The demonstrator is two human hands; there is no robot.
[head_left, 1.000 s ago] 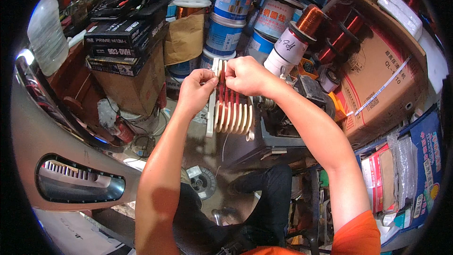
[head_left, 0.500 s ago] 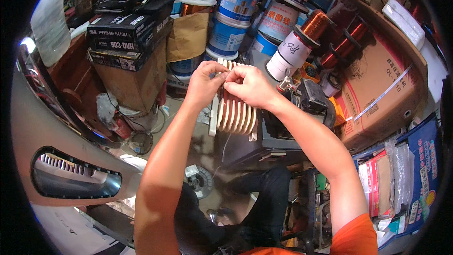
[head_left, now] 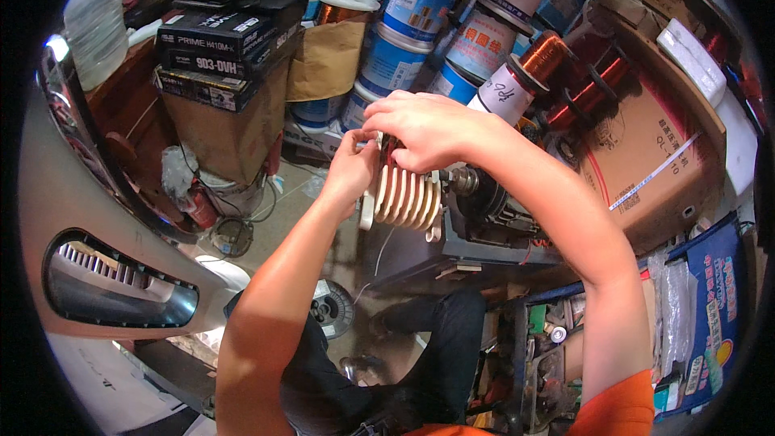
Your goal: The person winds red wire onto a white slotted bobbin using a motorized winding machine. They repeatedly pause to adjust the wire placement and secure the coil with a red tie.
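Your left hand pinches the left side of a ribbed cream former; your right hand curls over its top, gripping it. The former has stacked curved plastic fins and sits on a dark metal winder. Behind: glossy copper wire spools, blue-white tubs, cardboard box. Cluttered workshop, concrete floor.

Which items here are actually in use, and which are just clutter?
In use: left hand and right hand on the ribbed cream winding form, mounted on the dark winding machine.
Lying about: copper wire spools, blue-white tubs, black boxes, cardboard carton.
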